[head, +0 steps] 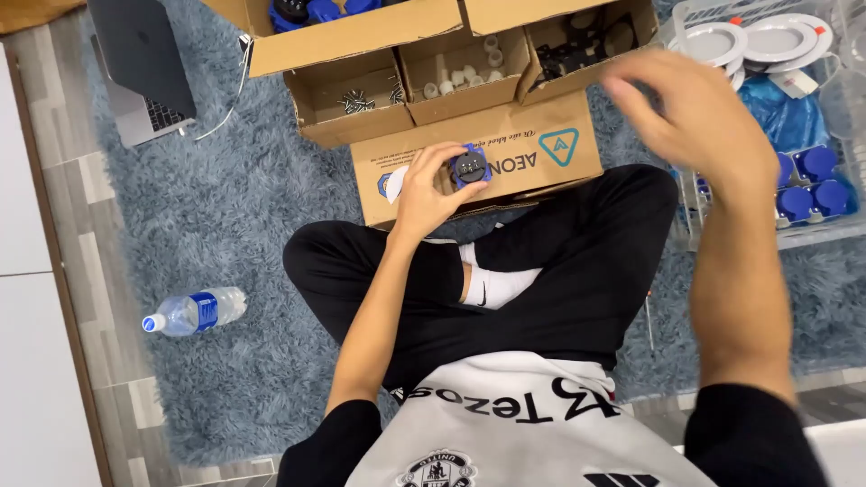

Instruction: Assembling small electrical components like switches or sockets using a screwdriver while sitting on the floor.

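Observation:
My left hand (433,189) holds a small blue and black round part (470,167) over the flap of a cardboard box (541,167) in front of my crossed legs. My right hand (690,113) is raised and blurred above the box's right side, fingers loosely curled; I see nothing in it. It hovers near the compartment with black parts (577,50).
The cardboard box has compartments with screws (359,101), white plugs (465,74) and black parts. A clear crate (776,117) at right holds white round discs and blue parts. A water bottle (194,311) lies on the grey rug at left. A laptop (140,68) sits far left.

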